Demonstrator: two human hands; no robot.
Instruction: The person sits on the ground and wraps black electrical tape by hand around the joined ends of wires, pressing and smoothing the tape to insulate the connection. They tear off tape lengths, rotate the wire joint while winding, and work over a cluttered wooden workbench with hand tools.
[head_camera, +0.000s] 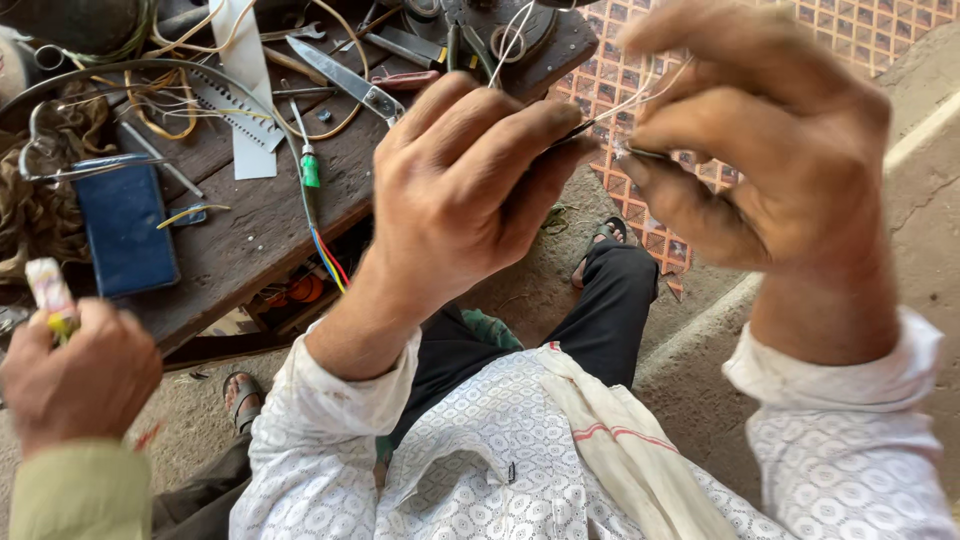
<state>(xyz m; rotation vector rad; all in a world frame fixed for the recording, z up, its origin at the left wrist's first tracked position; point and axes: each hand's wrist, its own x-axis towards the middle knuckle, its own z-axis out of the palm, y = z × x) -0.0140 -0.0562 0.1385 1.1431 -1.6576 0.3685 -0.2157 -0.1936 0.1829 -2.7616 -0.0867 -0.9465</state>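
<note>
At the far left, another person's hand (75, 375) in a pale green sleeve is gripping a small wrapped item, well apart from my work; I am judging that if it reaches across, it could be jogging my elbow. Beside it on the dark wooden workbench (250, 225), a blue case (125, 225) is lying flat, with a green-handled screwdriver (310, 180) and coloured wires trailing off the bench edge near my wrist. A sleeve catching those could be dragging tools to the floor.

My left hand (460, 190) is curling closed, thumb and forefingers pinching a thin dark tool or wire end (572, 132); I cannot tell which, since my fingers are hiding most of it. Its tip is pointing toward my right hand (760, 150), which is also closing in a pinch on a fine pale wire (645, 95) that is looping up between the two hands, raised above my lap and in front of the bench.

The wire is looking very thin, so I am thinking that pulling too hard could be snapping it or sliding it out of my right fingertips. The dark tip is sitting just beside those fingertips, so a slip could be pricking me. Below, there is patterned floor (860, 30) and rough ground, where a dropped strand would be hard to find.
</note>
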